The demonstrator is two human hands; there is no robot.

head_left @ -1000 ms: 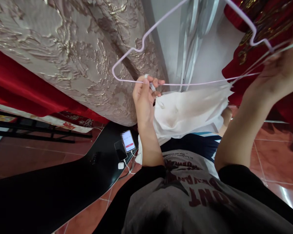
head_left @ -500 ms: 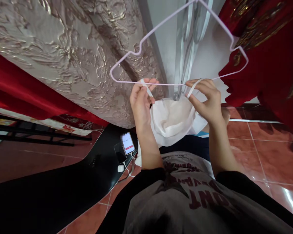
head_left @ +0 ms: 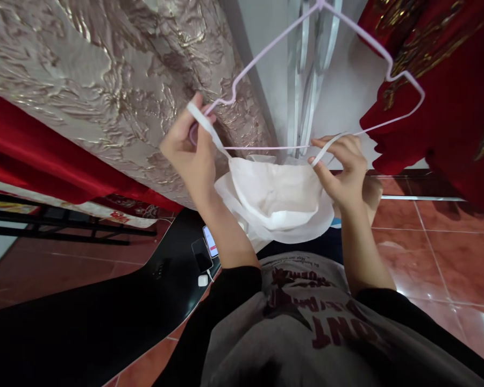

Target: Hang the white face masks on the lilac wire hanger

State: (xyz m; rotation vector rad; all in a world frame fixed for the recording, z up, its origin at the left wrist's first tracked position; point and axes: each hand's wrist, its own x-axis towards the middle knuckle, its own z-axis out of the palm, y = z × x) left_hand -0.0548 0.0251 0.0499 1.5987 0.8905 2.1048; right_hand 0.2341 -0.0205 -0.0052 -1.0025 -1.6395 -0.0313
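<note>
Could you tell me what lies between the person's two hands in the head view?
Between the left hand and right hand hangs the white garment, below the hanger's bottom bar.

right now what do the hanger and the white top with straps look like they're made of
Hanger: thin wire, probably metal under a smooth pale lilac coating; it is slim, evenly coloured and bent in tight curves. White top: soft, thin woven cloth, matte and slightly sheer, sagging in folds; each hand pinches one flat fabric strap.
</note>
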